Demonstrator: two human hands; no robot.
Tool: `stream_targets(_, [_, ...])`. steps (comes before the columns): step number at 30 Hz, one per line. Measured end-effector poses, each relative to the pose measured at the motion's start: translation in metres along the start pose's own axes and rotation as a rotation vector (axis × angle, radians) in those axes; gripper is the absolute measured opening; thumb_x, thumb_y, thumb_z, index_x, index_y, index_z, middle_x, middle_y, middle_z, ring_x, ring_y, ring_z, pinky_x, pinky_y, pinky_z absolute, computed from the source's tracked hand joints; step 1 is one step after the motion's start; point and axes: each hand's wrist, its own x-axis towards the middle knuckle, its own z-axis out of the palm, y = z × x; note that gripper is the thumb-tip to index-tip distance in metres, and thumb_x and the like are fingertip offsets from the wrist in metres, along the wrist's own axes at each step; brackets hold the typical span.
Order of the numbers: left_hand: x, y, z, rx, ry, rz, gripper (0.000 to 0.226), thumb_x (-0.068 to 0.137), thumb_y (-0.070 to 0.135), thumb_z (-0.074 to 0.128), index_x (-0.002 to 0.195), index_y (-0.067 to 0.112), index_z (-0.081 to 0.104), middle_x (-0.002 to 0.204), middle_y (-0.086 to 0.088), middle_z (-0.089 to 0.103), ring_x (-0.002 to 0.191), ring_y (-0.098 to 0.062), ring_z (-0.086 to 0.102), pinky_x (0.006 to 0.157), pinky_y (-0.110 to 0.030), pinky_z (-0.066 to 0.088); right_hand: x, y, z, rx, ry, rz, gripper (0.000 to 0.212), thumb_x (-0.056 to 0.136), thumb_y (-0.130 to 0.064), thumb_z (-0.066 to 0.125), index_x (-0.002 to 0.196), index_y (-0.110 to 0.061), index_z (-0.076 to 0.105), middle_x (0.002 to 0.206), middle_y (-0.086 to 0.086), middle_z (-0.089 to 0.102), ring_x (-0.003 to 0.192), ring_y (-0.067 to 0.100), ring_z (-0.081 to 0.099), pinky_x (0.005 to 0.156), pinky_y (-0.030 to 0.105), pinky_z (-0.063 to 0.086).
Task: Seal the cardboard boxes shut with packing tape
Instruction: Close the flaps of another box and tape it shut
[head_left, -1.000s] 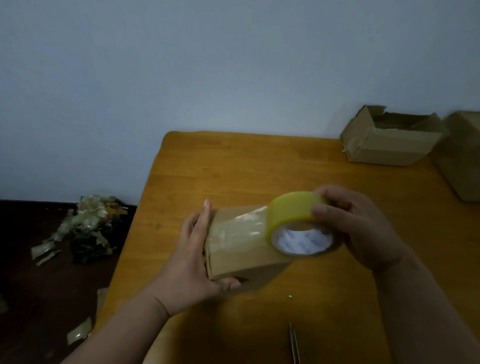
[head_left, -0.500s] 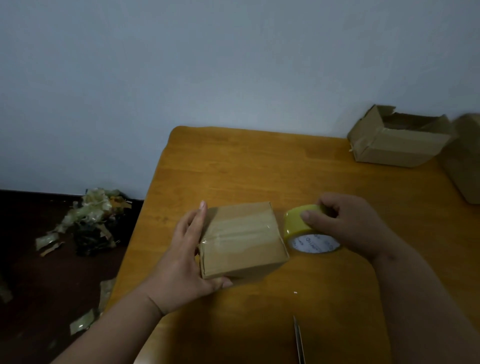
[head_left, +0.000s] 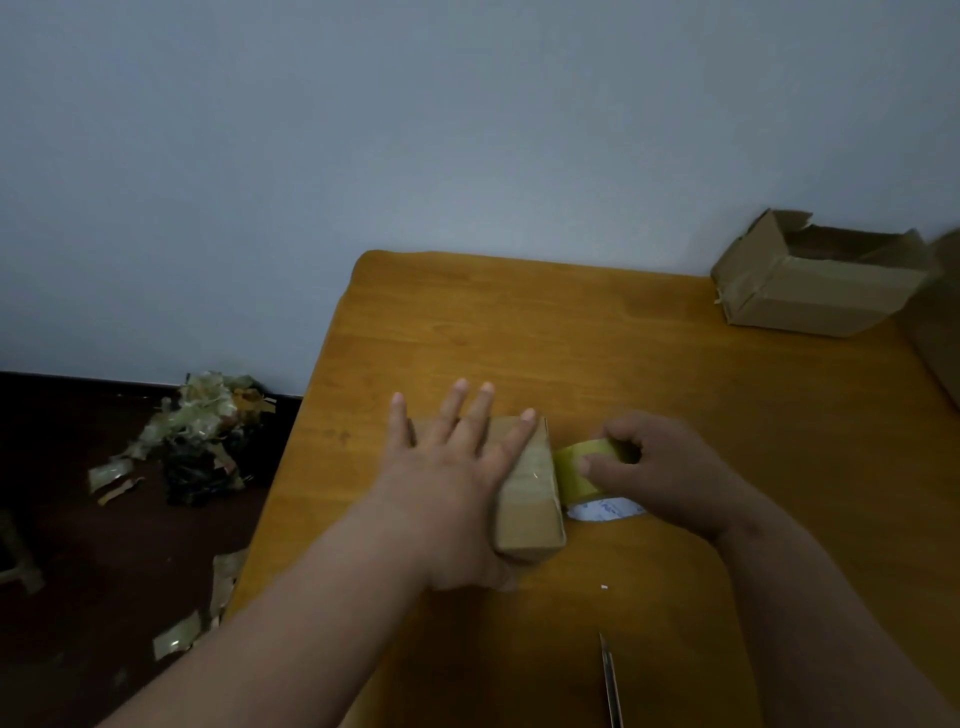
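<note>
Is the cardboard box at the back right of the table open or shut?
Open: the back box's top flaps stand up and its dark inside shows.

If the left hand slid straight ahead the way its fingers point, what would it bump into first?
Probably nothing: beyond the left hand on the small brown cardboard box lies bare orange wooden table, then the wall.

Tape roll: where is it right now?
Head view, right of centre: the tape roll sits on the table against the small box's right side, gripped by the right hand.
</note>
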Motion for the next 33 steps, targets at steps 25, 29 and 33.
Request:
stream_targets(25, [-0.053,-0.063,0.098,-1.416,0.215,-0.224,0.118,0.045,0.043,0.098,0.146,0.029,0.037,0.126,0.008,0.065,0.119,-0.011,0.060,0.087,-0.019,0.052,0.015,-0.067,0.092,0.596,-0.279,-0.037,0.036,0.075,-0.063,0.068,0.086,-0.029,0.060,0.074,-0.018,0.058,0.071,-0.001,0.055,0.066,0.020,0.042])
stream_targets(29, [-0.056,-0.062,0.119,-1.470,0.201,-0.282,0.080,0.057,0.033,0.092,0.128,0.024,0.057,0.116,0.011,0.070,0.109,-0.010,0.065,0.082,-0.019,0.053,0.015,-0.066,0.094,0.508,-0.338,-0.039,0.027,0.079,-0.059,0.063,0.082,-0.032,0.063,0.072,-0.020,0.063,0.071,-0.004,0.058,0.066,0.018,0.044])
stream_targets(33, [-0.053,-0.066,0.115,-1.393,0.214,-0.255,0.075,0.063,0.044,0.090,0.127,0.031,0.054,0.117,0.017,0.067,0.109,-0.002,0.062,0.085,-0.015,0.050,0.018,-0.066,0.086,0.452,-0.272,-0.051,0.049,0.077,-0.064,0.063,0.074,-0.015,0.063,0.066,-0.013,0.057,0.063,0.003,0.053,0.058,0.020,0.040])
